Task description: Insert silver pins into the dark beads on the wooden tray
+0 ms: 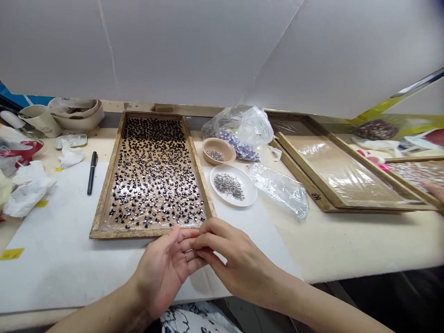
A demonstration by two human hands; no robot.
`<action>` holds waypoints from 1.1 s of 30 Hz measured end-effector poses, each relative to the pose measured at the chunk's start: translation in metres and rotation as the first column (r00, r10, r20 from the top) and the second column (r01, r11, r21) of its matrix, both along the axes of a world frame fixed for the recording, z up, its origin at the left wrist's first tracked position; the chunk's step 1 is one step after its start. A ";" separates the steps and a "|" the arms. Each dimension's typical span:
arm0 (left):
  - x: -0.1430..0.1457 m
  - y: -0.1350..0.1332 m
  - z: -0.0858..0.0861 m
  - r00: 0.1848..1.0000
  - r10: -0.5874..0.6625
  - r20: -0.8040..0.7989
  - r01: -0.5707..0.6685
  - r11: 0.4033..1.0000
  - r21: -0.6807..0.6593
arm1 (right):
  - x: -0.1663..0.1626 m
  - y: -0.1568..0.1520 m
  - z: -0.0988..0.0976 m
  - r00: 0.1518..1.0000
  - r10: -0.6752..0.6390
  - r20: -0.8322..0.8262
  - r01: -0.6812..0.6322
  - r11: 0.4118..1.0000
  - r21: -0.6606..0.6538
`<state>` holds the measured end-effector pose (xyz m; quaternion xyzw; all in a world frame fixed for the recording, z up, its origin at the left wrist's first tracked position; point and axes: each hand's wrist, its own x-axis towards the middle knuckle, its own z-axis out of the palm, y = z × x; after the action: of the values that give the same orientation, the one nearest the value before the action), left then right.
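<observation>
My left hand and my right hand meet at the table's near edge, fingertips pressed together in a pinch. A thin metal pin shows between them; which fingers hold it is hard to tell. Just beyond them lies a wooden tray lined with clear film and covered with many dark beads. To its right stand a white plate with a heap of small metal pins and a tan bowl holding a few more.
A clear bag of purple beads and an empty crumpled bag lie right of the plate. Further right are empty film-lined wooden trays. A black pen, tissues and cups sit at left. Another person's fingers show at far right.
</observation>
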<state>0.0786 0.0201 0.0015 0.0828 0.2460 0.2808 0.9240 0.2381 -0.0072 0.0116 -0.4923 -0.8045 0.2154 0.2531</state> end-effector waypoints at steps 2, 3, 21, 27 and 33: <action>0.000 -0.001 0.000 1.000 -0.001 0.006 0.001 1.000 0.003 | 0.001 0.000 0.000 1.000 0.003 -0.008 -0.003 1.000 -0.018; 0.000 -0.001 -0.001 1.000 0.003 0.009 -0.003 1.000 -0.002 | 0.001 0.000 -0.001 1.000 0.009 -0.014 -0.009 1.000 -0.023; -0.001 -0.003 -0.003 0.986 -0.060 -0.156 0.044 0.993 -0.106 | 0.035 0.028 -0.009 0.987 -0.161 0.004 0.161 0.987 0.021; -0.001 -0.003 -0.004 0.983 -0.070 -0.169 0.054 0.993 -0.100 | 0.035 0.038 -0.021 0.980 -0.164 0.116 0.161 0.986 0.034; 0.001 -0.003 -0.004 0.980 -0.070 -0.186 0.052 0.994 -0.100 | 0.032 0.040 -0.015 0.965 -0.139 0.221 0.143 0.990 -0.002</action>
<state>0.0795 0.0167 -0.0026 0.0727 0.3433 0.2310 0.9075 0.2703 0.0328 -0.0038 -0.5714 -0.7884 0.1483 0.1728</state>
